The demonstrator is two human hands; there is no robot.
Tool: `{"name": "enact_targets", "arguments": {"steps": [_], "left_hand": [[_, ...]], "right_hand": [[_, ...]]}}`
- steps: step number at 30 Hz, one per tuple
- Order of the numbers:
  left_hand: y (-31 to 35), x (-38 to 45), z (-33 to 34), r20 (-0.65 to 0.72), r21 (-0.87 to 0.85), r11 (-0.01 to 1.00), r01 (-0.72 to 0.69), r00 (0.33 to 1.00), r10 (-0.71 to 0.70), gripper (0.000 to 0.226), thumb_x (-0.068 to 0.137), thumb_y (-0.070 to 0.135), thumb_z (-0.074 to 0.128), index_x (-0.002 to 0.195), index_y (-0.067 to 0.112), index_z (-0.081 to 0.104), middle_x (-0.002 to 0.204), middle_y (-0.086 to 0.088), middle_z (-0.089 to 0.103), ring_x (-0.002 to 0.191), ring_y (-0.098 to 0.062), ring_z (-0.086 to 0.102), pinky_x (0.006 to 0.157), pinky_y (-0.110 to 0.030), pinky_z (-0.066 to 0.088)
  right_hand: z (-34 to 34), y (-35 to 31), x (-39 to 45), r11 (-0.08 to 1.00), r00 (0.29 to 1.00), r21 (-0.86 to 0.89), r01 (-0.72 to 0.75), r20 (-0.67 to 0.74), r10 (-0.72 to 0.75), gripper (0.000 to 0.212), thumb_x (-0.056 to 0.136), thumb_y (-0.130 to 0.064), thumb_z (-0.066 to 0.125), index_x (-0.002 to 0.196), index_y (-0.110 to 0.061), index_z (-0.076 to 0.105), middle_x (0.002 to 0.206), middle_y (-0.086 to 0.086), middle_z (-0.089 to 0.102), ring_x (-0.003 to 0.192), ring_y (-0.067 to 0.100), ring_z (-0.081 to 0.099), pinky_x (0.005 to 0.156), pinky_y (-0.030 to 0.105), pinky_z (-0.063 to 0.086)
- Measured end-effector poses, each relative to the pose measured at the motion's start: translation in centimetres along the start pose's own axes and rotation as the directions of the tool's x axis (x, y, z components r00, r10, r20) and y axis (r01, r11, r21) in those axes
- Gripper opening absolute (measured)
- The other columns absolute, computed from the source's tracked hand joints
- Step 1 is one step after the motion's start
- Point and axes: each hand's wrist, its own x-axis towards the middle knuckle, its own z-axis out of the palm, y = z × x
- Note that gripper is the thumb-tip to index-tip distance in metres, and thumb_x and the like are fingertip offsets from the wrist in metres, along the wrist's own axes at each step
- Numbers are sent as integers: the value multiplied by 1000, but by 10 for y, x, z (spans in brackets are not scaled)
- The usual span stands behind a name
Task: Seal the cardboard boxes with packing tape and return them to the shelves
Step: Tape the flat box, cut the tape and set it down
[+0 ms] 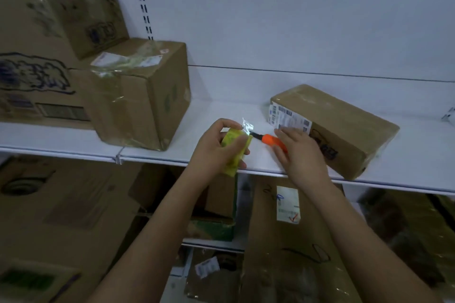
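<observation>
Here, white shelf (221,110) with taped boxes (140,96), left grip (216,147) holding tape roll (235,152), right grip (302,152) holding orange cutter (270,141).

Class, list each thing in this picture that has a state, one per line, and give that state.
Tape roll: gripped by the left hand, loose end raised.
Orange cutter: held by the right hand, tip at the tape end.
Right box: closed, lying on the shelf.
Middle box: closed, taped.

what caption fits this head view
Left hand grips a yellow tape roll; right hand holds an orange utility knife at its end.
</observation>
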Motion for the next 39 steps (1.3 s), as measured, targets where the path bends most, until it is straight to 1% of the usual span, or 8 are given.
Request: {"name": "enact_targets", "arguments": {"steps": [6, 9, 13, 18, 26, 30, 35, 39], "left_hand": [[-8, -29, -18, -73, 52, 997, 51, 996, -47, 27, 93, 25, 68, 115, 21, 53, 97, -9, 69, 70, -15, 71, 60, -28, 58], [-15, -43, -22, -109, 66, 993, 93, 990, -86, 26, 92, 27, 68, 114, 23, 53, 101, -8, 68, 76, -17, 71, 57, -24, 56], [-24, -57, -17, -169, 100, 957, 273, 952, -254, 27, 95, 33, 65, 118, 32, 51, 103, -5, 69, 71, -12, 70, 54, -22, 55], [-49, -53, -13, -175, 315, 904, 290, 954, -245, 87, 97, 45, 58, 152, 50, -9, 85, 5, 68, 69, -17, 69, 70, -37, 61], [-88, -45, -8, -281, 305, 892, 333, 926, -250, 75, 98, 50, 51, 154, 50, 2, 71, 4, 60, 63, -13, 60, 60, -32, 49], [-96, -47, -4, -302, 298, 904, 308, 928, -217, 76, 98, 51, 50, 154, 52, -2, 62, 2, 59, 57, -18, 63, 62, -42, 57], [-100, -45, -1, -287, 372, 893, 252, 946, -148, 77, 98, 51, 46, 154, 48, -7, 93, 6, 67, 59, -14, 64, 53, -27, 50], [-100, -46, -4, -271, 329, 920, 212, 955, -123, 67, 93, 62, 38, 149, 55, 2, 133, 5, 58, 71, -10, 66, 55, -19, 52]], "right_hand": [[-28, -76, 9, 568, 987, 815, -116, 158, -25, 54, 84, -69, 54, 122, -32, 66, 107, -14, 70, 99, 5, 66, 85, 26, 55], [-24, -95, 10, 576, 990, 812, -98, 141, -29, 5, 88, -33, 72, 89, -29, 75, 83, -15, 73, 81, 2, 67, 73, 20, 55], [-8, -101, -1, 609, 986, 782, -132, 167, -1, 16, 85, -22, 77, 74, -34, 74, 73, -16, 72, 75, 0, 67, 71, 20, 53], [10, -97, -4, 614, 973, 755, -228, 202, 114, 14, 82, -20, 79, 71, -28, 77, 68, -18, 72, 73, -1, 67, 74, 18, 50], [26, -99, 3, 724, 992, 680, -119, 104, 66, 7, 87, -23, 75, 87, -18, 80, 80, -14, 71, 75, -4, 63, 70, 2, 42], [36, -93, 11, 839, 994, 544, 14, 85, -72, 10, 89, -29, 72, 87, -22, 78, 85, -8, 72, 89, 7, 58, 78, 25, 49], [43, -84, 13, 820, 999, 572, -31, 52, 2, 13, 85, -31, 77, 94, -22, 80, 131, -7, 55, 114, 9, 50, 94, 19, 41], [45, -79, 20, 844, 987, 528, -92, 158, 9, 73, 87, -39, 74, 150, -25, 41, 148, -4, 37, 109, 10, 52, 89, 17, 42]]}}
